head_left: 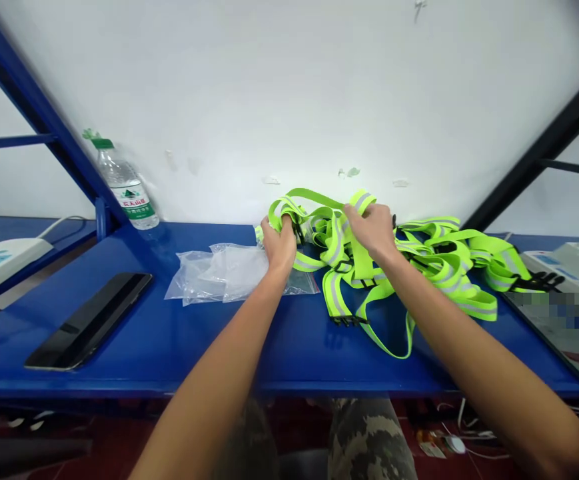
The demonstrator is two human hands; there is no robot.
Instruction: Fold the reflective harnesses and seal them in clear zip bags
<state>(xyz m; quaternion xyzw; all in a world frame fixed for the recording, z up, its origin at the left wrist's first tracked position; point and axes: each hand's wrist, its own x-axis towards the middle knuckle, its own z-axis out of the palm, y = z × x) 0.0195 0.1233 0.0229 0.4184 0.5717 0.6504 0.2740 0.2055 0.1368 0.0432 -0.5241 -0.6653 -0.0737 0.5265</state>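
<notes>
A tangle of neon yellow-green straps (449, 267) with grey reflective stripes and black buckles lies across the middle and right of the blue table. My left hand (280, 243) is closed around a bunched part of the straps at the pile's left end, beside a black buckle. My right hand (372, 227) pinches a strap near the top of the pile, and a band arches between the two hands. Clear plastic bags (224, 272) lie flat to the left of my left hand and partly under the forearm.
A black phone (89, 321) lies on the blue table (194, 347) at the left. A water bottle (128, 187) leans on the white wall behind. White power strips (6, 260) sit beyond the left frame bar, and a dark-edged, partly blurred item is at the far right.
</notes>
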